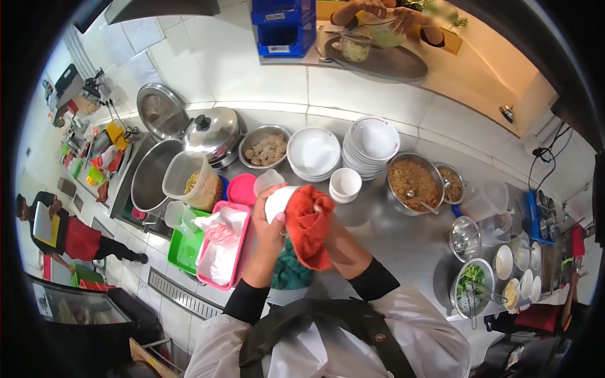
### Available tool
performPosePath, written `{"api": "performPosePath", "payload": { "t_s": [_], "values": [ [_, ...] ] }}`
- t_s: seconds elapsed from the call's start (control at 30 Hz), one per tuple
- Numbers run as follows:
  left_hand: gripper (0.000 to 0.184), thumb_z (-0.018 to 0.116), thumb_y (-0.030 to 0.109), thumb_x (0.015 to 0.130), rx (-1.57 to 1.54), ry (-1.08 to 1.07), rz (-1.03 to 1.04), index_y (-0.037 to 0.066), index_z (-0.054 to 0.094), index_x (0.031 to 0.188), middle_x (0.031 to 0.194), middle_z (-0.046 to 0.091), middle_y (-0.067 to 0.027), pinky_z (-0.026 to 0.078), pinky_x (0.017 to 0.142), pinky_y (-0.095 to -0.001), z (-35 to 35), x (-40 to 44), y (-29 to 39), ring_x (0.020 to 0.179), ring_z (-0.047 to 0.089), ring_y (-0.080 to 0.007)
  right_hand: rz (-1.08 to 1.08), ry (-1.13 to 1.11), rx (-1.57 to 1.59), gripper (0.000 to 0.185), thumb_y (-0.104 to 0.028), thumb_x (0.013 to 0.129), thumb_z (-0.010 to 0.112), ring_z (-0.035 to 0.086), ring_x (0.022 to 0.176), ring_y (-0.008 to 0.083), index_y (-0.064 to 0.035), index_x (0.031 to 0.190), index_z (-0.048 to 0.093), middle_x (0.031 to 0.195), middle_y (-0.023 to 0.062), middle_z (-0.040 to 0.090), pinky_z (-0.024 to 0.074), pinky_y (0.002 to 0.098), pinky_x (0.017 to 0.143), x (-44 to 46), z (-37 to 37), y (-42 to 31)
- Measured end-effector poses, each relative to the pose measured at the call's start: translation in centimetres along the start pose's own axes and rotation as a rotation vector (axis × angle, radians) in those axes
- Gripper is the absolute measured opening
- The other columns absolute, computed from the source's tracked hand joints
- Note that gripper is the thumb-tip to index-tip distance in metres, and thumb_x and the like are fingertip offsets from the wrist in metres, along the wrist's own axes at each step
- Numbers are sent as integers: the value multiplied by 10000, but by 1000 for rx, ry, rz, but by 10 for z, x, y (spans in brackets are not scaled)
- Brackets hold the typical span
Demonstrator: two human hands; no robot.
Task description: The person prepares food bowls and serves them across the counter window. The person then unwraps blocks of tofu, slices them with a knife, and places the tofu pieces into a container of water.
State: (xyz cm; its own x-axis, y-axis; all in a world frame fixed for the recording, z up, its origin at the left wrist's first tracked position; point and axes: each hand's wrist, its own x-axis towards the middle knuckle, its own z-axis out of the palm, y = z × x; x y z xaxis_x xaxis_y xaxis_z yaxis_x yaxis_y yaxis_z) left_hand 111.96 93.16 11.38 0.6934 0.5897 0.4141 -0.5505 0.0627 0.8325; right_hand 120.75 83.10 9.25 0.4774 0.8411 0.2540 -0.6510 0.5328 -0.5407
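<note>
My left hand (268,222) is closed around a small white bowl (278,203), held up over the counter in front of my chest. A bunched red cloth (309,230) is pressed to the bowl's right side by my right hand (338,234); the cloth covers most of those fingers. Below lies a dark green cloth (292,268) at the counter's near edge. Just beyond my hands stands a short stack of small white bowls (345,184). To the left of my left hand is a pink tray (239,261) with a crumpled plastic bag (217,230) in it.
Stacked larger bowls (314,151) and plates (373,142) line the back, beside a pot of brown rice (413,179). A green tray (184,252) and plastic tubs (192,176) are left. Greens (471,283) fill a right-hand strainer. Another person's hands (378,16) work beyond the ledge; a co-worker (75,236) walks left.
</note>
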Motion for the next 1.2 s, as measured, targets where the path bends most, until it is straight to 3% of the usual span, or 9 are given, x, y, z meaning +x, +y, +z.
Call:
{"api": "performPosePath", "payload": {
  "t_s": [0.17, 0.27, 0.43, 0.53, 0.67, 0.77, 0.8, 0.9, 1.2],
  "values": [
    [510, 407, 429, 939, -424, 362, -462, 37, 515, 1248, 1206, 588, -119, 474, 949, -432, -51, -22, -33, 1097, 578, -292, -415, 239, -676, 212, -195, 862, 552, 598, 793, 265, -21, 981, 540, 921, 144, 583, 512, 385, 660, 68, -29, -45],
    [617, 389, 605, 892, -518, 366, -743, 141, 504, 1282, 1233, 578, -83, 469, 904, -549, -27, -38, -12, 1120, 563, -304, 218, 1075, -1490, 297, -195, 808, 640, 591, 1005, 338, -12, 1035, 587, 1092, 187, 588, 476, 427, 872, 110, -61, -79],
    [589, 441, 559, 884, -480, 59, -898, 147, 461, 1303, 1271, 534, -80, 442, 916, -590, -20, -46, -26, 1164, 525, -304, -563, 848, -1645, 348, -168, 762, 687, 554, 1035, 363, -29, 1068, 595, 1115, 188, 567, 442, 425, 910, -22, -53, -134],
    [559, 447, 517, 888, -428, 16, -1082, 139, 459, 1299, 1265, 529, -91, 443, 912, -599, -17, -53, -45, 1158, 524, -309, -726, 1236, -1803, 194, -21, 722, 615, 603, 887, 336, -32, 912, 651, 897, 172, 639, 461, 389, 819, -141, -104, -210],
    [557, 426, 515, 898, -413, -33, -1212, 124, 451, 1294, 1240, 538, -97, 451, 913, -586, 34, -69, -57, 1119, 546, -320, 882, 1498, -2553, 212, -128, 781, 602, 497, 1118, 260, -92, 964, 703, 1189, 59, 572, 438, 481, 856, -345, -223, -307],
    [581, 412, 569, 885, -374, -151, -1262, 162, 460, 1297, 1270, 527, -80, 384, 949, -591, 48, -75, -70, 1174, 508, -321, 1132, 1049, -2764, 200, -162, 819, 558, 419, 1213, 200, -126, 931, 720, 1120, 12, 578, 375, 459, 946, -417, -262, -321],
    [580, 413, 568, 884, -374, -196, -1280, 162, 459, 1296, 1273, 523, -79, 378, 954, -592, 50, -75, -74, 1180, 501, -321, 724, 882, -3027, 159, -146, 791, 580, 516, 1106, 197, -128, 853, 726, 1023, 28, 631, 329, 451, 993, -439, -274, -325],
    [578, 417, 561, 882, -323, -208, -1309, 162, 453, 1298, 1288, 505, -79, 378, 955, -590, 67, -75, -78, 1197, 479, -322, 1167, 815, -2768, 105, -130, 746, 628, 629, 922, 222, -112, 802, 715, 902, 66, 682, 422, 432, 923, -417, -216, -344],
    [558, 433, 518, 894, -296, -182, -1336, 149, 430, 1312, 1297, 489, -84, 373, 961, -597, 79, -70, -80, 1212, 460, -309, 1168, 1023, -2516, 126, -84, 747, 610, 684, 830, 269, -52, 818, 709, 816, 137, 686, 542, 388, 667, -406, -201, -297]
  ]
}}
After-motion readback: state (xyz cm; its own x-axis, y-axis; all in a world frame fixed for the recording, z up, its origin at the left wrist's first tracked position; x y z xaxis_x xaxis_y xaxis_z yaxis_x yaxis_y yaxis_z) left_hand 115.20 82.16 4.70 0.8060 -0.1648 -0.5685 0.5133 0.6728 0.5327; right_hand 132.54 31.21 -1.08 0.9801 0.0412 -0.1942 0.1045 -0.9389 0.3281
